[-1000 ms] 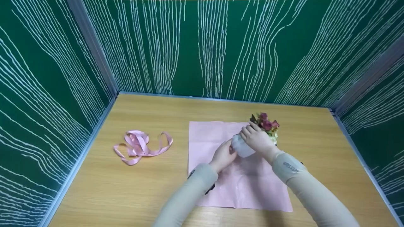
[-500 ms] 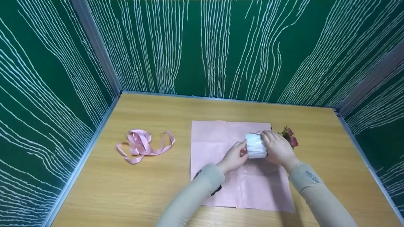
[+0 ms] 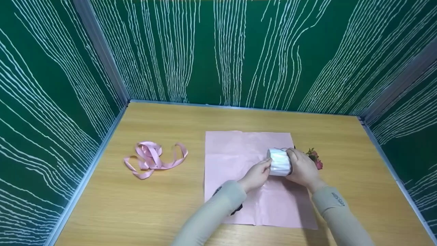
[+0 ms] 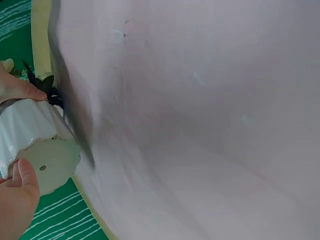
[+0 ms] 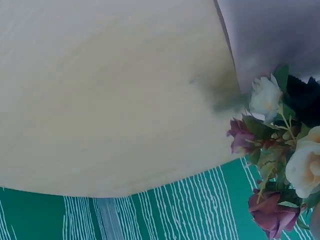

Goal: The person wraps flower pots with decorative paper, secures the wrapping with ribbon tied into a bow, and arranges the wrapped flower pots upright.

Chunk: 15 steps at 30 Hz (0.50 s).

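Note:
A white fluted flowerpot (image 3: 280,162) lies tipped on its side above a pink paper sheet (image 3: 232,147), base toward the left. My right hand (image 3: 304,170) grips it around the rim end. Red and cream flowers (image 5: 272,215) stick out beyond that hand, mostly hidden from the head view. My left hand (image 3: 255,175) holds the edge of the base between thumb and fingers. In the left wrist view the pot's base (image 4: 52,165) shows a small hole, with left fingertips against it.
A loose pink ribbon (image 3: 153,160) lies in loops on the wooden table (image 3: 164,205), left of the paper. Green walls (image 3: 205,51) with white wavy lines enclose the table at the back and sides.
The pot has turned so its flowers point right instead of up and away. Both hands have shifted right with it, and in the last half second slightly toward the near edge.

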Motion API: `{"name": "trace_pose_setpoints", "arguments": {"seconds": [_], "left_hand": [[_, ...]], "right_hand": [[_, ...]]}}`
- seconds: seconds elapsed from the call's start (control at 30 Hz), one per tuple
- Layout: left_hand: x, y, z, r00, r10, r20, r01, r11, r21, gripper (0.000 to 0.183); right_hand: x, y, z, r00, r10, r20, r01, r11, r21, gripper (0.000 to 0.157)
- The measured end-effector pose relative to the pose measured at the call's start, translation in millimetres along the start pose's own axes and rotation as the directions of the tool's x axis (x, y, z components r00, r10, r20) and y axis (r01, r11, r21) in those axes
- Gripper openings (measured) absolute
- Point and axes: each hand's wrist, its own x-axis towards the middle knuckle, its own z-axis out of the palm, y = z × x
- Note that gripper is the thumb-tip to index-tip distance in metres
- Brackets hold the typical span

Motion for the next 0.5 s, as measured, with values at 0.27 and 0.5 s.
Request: {"name": "trace_pose_setpoints", "arguments": {"seconds": [0.27,0.5], "left_hand": [[-0.9,-2.5,1.6,1.000,-0.026,0.015,0.026,1.000,0.016,0.045],[-0.9,0.0,3.9,1.000,0.003,0.012,-0.005,0.988,0.153,0.044]], "right_hand": [[-2.5,3.8,6.8,1.000,-0.012,0.016,0.011,0.998,0.057,0.092],[0.3,7.5,7.7,0.994,0.010,0.107,-0.020,0.996,0.091,0.092]]}}
